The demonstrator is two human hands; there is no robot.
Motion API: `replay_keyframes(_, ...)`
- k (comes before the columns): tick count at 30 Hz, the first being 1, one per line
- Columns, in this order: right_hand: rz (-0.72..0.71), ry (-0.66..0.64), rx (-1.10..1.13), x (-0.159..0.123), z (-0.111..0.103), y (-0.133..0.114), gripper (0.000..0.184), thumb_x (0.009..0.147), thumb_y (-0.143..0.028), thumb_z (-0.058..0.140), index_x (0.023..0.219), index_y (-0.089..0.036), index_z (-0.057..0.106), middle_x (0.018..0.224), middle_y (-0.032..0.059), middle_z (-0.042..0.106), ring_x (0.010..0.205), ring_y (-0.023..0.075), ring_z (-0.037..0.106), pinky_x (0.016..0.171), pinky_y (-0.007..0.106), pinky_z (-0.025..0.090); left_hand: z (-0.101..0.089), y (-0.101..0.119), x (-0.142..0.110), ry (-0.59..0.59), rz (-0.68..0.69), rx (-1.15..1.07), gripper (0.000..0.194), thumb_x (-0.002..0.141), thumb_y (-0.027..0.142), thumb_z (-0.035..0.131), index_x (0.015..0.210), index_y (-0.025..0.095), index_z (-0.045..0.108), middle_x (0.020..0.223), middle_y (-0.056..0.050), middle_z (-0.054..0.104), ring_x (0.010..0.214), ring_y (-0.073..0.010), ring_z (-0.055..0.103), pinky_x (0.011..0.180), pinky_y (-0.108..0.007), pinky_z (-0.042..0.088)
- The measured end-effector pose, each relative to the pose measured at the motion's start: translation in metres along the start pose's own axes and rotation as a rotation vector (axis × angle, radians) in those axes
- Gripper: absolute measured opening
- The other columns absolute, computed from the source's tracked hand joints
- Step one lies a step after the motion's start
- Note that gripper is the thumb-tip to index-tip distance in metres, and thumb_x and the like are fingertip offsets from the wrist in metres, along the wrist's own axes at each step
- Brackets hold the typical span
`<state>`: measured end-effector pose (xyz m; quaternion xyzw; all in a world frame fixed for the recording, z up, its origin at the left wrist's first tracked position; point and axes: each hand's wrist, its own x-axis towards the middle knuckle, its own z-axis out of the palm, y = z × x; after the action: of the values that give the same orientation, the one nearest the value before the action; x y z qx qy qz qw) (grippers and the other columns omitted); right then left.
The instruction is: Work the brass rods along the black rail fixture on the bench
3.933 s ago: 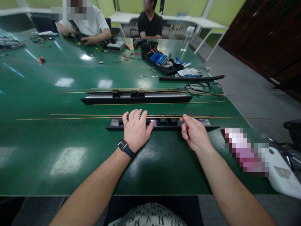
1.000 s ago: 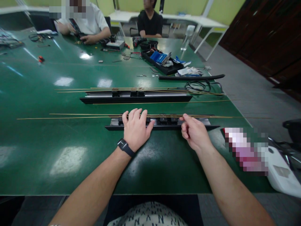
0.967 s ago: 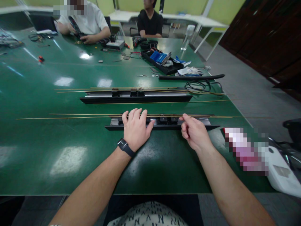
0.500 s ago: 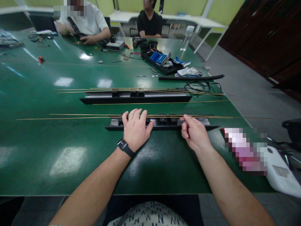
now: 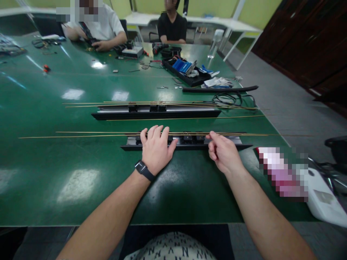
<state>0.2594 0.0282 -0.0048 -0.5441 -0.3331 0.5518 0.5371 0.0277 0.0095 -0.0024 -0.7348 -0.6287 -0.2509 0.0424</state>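
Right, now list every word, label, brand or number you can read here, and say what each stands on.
"N", repeated among other letters on the wearer's patterned shirt; the rest are too blurred to be sure of.
Blue item: any print is too small to read.
White object, far right: nothing readable.
Pink item: pixelated, nothing legible.
Watch: no readable text.

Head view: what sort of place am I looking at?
Probably a small workshop or assembly room: people share a large green table, with black rails holding fitted parts and a pile of gloves on it.
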Motion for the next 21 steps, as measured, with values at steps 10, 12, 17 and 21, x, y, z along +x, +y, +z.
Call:
replay_keyframes(10, -0.003, 0.006, 0.027, -0.0004, 0.0006, 0.0001, 0.034, 0.082, -0.045, 0.083, 0.086, -0.014, 0.069, 0.048, -0.0053, 0.052, 0.029, 0.0054, 0.038, 0.029, 0.017, 0.021, 0.0004, -0.0004, 0.0003, 0.004, 0.006, 0.003, 0.046, 0.101, 0.047, 0.054, 0.136, 0.018, 0.062, 0.141, -0.016, 0.065, 0.137, -0.0344, 0.051, 0.121, -0.057, 0.025)
replay_keyframes(12, -0.003, 0.012, 0.038, -0.0005, 0.0011, -0.0001, 0.034, 0.082, -0.045, 0.082, 0.085, -0.014, 0.069, 0.048, -0.0055, 0.052, 0.029, 0.0055, 0.037, 0.028, 0.017, 0.02, 0.0005, -0.0005, 0.0003, 0.006, 0.004, 0.001, 0.046, 0.101, 0.047, 0.054, 0.136, 0.019, 0.062, 0.141, -0.016, 0.065, 0.138, -0.0343, 0.051, 0.121, -0.058, 0.024)
replay_keyframes(17, -0.011, 0.022, 0.049, -0.0005, 0.0005, 0.0003, 0.031, 0.084, -0.043, 0.08, 0.086, -0.015, 0.068, 0.048, -0.0054, 0.053, 0.028, 0.0057, 0.036, 0.028, 0.018, 0.021, -0.0008, 0.0001, 0.0004, 0.0, 0.005, 0.001, 0.046, 0.101, 0.047, 0.054, 0.135, 0.017, 0.062, 0.141, -0.016, 0.065, 0.137, -0.0343, 0.052, 0.121, -0.057, 0.025)
replay_keyframes(21, -0.011, 0.028, 0.043, -0.0004, 0.0006, 0.0011, 0.032, 0.084, -0.044, 0.08, 0.086, -0.015, 0.068, 0.047, -0.0059, 0.052, 0.029, 0.0058, 0.036, 0.028, 0.018, 0.021, -0.0008, 0.0002, 0.0003, 0.001, 0.007, -0.001, 0.046, 0.101, 0.046, 0.053, 0.136, 0.017, 0.062, 0.141, -0.016, 0.065, 0.138, -0.0346, 0.051, 0.12, -0.058, 0.025)
